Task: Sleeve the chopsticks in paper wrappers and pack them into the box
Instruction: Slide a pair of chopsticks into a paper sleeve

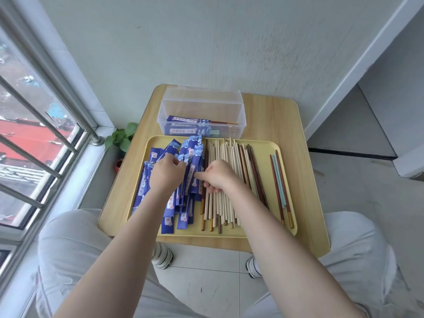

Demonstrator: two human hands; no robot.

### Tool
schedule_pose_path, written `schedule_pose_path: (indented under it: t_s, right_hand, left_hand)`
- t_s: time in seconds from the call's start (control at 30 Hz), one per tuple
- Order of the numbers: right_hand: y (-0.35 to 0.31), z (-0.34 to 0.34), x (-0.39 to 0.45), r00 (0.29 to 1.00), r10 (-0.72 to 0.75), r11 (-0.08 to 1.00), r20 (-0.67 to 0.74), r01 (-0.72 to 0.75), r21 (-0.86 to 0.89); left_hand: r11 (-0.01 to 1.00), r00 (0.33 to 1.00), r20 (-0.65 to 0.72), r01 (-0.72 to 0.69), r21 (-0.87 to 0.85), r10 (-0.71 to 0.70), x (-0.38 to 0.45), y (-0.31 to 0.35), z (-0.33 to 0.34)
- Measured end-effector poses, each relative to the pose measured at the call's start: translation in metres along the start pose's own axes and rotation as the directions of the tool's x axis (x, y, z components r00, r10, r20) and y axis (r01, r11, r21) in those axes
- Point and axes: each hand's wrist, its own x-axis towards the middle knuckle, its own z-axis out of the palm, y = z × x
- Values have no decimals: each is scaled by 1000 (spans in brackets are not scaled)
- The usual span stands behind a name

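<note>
From my remote station, I see both hands over the yellow tray (263, 148) on the wooden counter (270, 115). My left hand (165, 173) reaches into the blue paper wrappers (195, 154) heaped at the tray's left side, its fingers curled around one wrapper. My right hand (219, 175) rests at the tray's centre on the loose chopsticks (229, 154), index finger stretched toward the wrappers, the other fingers bent down against the sticks. Beyond the tray's far edge stands the clear box (202, 111), holding a few sleeved pairs.
</note>
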Motion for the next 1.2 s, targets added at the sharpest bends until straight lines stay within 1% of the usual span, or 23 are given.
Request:
schedule_pose_path:
  t_s: [0.07,0.1,0.27,0.37,0.43,0.5,0.57,0.6,0.63,0.67,0.7,0.73,0.77,0.8,0.83,0.87,0.9,1.0,1.07,1.1,1.13,1.2]
  right_hand:
    - [0,2,-3,1000,-3,999,10,3,-36]
    - [-1,4,-4,1000,-5,1000,12,5,-24]
    - [-1,12,-6,1000,-2,985,-23,6,173]
    - [1,6,-6,996,1,969,-94,23,247]
    - [6,-4,-9,985,-45,951,-164,92,296]
    - [13,-18,-15,972,-93,926,-217,165,341]
    - [20,-31,-22,968,-109,891,-227,197,409]
    - [24,-37,-25,970,-111,872,-218,200,447]
    - [26,-41,-28,973,-117,848,-200,203,490]
    - [29,-44,-30,976,-132,818,-176,207,537]
    - [31,-46,-32,977,-155,782,-150,214,586]
    - [34,-48,-34,975,-180,746,-128,220,628]
    - [37,-49,-35,973,-201,718,-110,223,659]
    - [40,-49,-37,972,-214,706,-98,223,672]
    - [44,-48,-38,972,-216,711,-91,221,667]
    - [46,-47,-40,974,-209,742,-85,215,635]
    - [48,-47,-42,977,-197,788,-81,207,580]
    - [47,-43,-51,983,-167,909,-81,185,373]
    - [44,-35,-54,979,-167,938,-114,193,288]
    - [43,-31,-55,977,-169,937,-127,199,288]
    - [42,-28,-55,976,-174,929,-129,206,308]
    - [43,-24,-54,976,-191,909,-103,215,357]
  left_hand:
    - [1000,1000,5,2,3,-2,-1,0,-1]
    - [1000,1000,6,1,6,-1,-2,1,-1]
    - [1000,1000,0,-3,-2,3,-4,1,-1]
    - [1000,1000,1,1,0,-1,-6,0,-3]
    - [1000,1000,-10,-2,11,3,-9,2,-3]
    - [997,997,-37,-65,29,66,-14,9,-1]
    - [980,980,-46,-192,51,195,-19,21,2]
    - [967,967,-37,-251,35,252,-22,28,5]
    - [960,960,-27,-278,-27,278,-25,37,7]
    - [955,966,-5,-258,-147,260,-28,45,8]
    - [931,977,40,-187,-313,210,-30,52,9]
    - [873,982,112,-81,-481,153,-32,58,9]
    - [798,975,196,34,-601,106,-33,62,9]
    - [729,958,271,122,-673,90,-34,63,9]
    - [688,942,323,173,-705,94,-36,64,10]
    - [681,935,341,188,-707,96,-37,63,11]
    - [708,940,331,177,-684,86,-38,62,13]
    - [845,983,179,57,-531,46,-41,60,21]
    - [895,994,82,-25,-446,69,-43,59,25]
    - [894,995,66,-41,-447,78,-44,58,26]
    - [874,994,72,-36,-484,81,-45,57,26]
    - [821,992,114,15,-570,61,-45,57,23]
